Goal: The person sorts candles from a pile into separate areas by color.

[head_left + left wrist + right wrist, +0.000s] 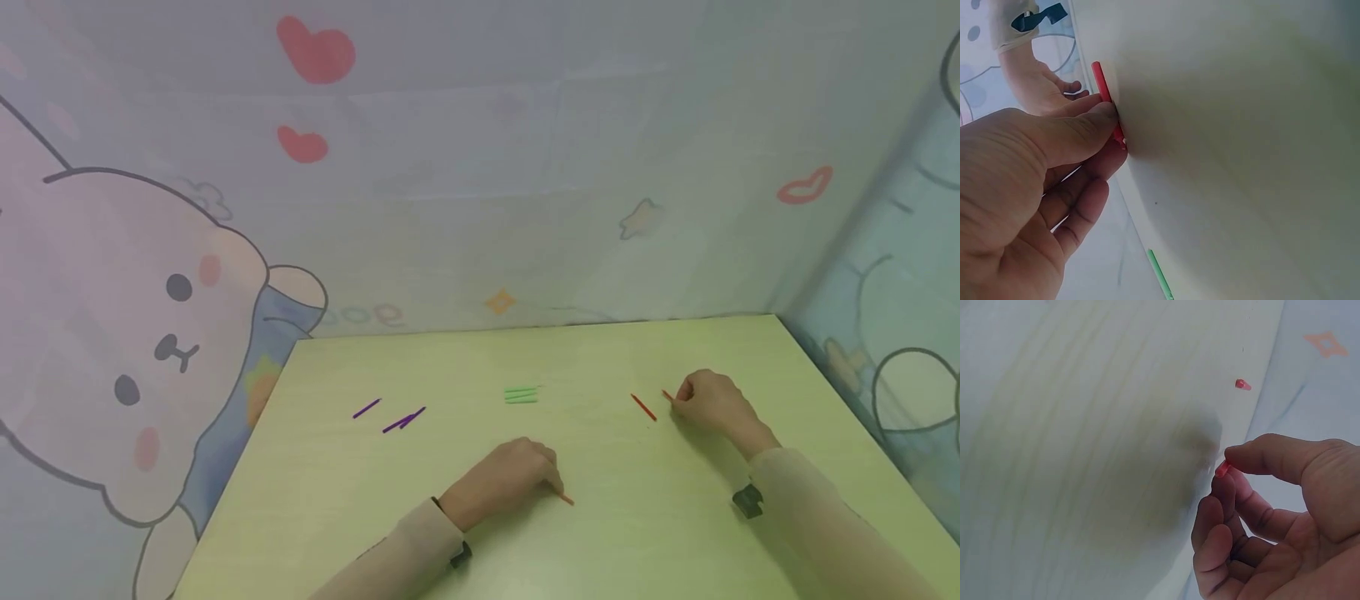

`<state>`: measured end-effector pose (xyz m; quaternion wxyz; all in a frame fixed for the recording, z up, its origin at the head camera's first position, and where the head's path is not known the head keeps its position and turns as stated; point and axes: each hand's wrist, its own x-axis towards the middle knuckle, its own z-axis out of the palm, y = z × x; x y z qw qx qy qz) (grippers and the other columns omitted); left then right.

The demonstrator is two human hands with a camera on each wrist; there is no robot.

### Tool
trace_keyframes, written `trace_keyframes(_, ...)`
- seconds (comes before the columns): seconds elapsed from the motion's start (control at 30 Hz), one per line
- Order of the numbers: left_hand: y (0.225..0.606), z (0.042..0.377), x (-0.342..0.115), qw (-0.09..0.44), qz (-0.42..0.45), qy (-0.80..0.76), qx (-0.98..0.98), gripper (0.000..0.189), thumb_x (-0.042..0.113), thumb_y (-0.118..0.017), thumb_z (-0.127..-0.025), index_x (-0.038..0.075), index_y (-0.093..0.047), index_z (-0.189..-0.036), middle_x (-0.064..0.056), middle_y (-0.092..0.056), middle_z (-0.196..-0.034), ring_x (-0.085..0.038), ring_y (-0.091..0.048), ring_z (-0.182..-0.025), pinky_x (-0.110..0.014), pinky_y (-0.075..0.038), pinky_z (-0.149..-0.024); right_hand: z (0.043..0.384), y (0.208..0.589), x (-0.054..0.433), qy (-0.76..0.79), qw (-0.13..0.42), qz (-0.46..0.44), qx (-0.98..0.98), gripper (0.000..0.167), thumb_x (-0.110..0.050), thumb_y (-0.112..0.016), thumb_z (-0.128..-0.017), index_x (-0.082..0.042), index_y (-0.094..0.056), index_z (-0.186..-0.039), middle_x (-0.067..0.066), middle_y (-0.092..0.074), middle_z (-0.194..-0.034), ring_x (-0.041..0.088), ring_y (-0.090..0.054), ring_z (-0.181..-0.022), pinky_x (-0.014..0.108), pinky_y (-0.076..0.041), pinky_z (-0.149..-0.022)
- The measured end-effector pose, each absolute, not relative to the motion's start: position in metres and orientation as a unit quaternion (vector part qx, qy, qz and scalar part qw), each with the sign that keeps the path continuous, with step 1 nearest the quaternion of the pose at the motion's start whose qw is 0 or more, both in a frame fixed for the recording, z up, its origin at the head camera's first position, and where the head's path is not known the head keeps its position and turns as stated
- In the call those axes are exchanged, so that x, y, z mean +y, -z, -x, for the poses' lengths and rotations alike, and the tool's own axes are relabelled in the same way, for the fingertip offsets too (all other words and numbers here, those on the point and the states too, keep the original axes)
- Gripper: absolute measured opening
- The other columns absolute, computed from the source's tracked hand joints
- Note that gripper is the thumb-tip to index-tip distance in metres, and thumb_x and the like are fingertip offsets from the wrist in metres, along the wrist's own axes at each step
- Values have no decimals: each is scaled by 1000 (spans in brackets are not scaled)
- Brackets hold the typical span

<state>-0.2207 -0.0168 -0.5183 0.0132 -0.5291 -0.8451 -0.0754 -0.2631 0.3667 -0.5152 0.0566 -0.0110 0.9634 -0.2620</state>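
Thumb and fingertips of my left hand [512,477] pinch a thin red stick [1101,81] low over the front middle of the table. One end of it pokes out past the fingers in the head view. Farther right, my right hand [711,406] pinches a second red stick [1222,468] between thumb and forefinger, its other fingers curled. Just left of that hand a third red stick [643,407] lies slanted on the table. Three green sticks [521,395] lie roughly parallel near the middle.
The pale yellow-green table [300,517] carries three purple sticks on the left: one [367,408] apart, two [397,423] touching or crossing. A printed cloth [465,167] with hearts and a bear hangs behind the table's back edge and along the sides.
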Motion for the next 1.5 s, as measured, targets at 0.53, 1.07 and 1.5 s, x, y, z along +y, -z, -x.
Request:
trace_keyframes(0.53, 520, 217, -15, -2, 535, 89, -840, 11, 26, -93, -91, 27, -90, -101, 17, -75, -93, 8, -62, -85, -13, -51, -89, 261, 515, 363, 243, 64, 21, 968, 11, -10, -71, -97, -1, -70, -90, 10, -68, -87, 25, -60, -78, 36, -49, -67)
trace_keyframes(1.07, 520, 216, -13, 3, 540, 81, -838, 10, 34, -86, -98, 28, -92, -102, 17, -75, -89, 8, -59, -77, -10, -51, -85, 263, 509, 362, 244, 82, 8, 966, 13, -12, -71, -96, 0, -73, -93, 14, -72, -93, 27, -63, -82, 39, -52, -69)
trace_keyframes(1.5, 515, 217, -14, 13, 562, 58, -825, 9, 34, -84, -100, 29, -92, -101, 17, -75, -87, 5, -63, -79, -11, -52, -84, 265, 510, 362, 234, 76, 10, 969, 15, -13, -73, -97, 1, -72, -93, 14, -71, -92, 28, -62, -82, 41, -52, -70)
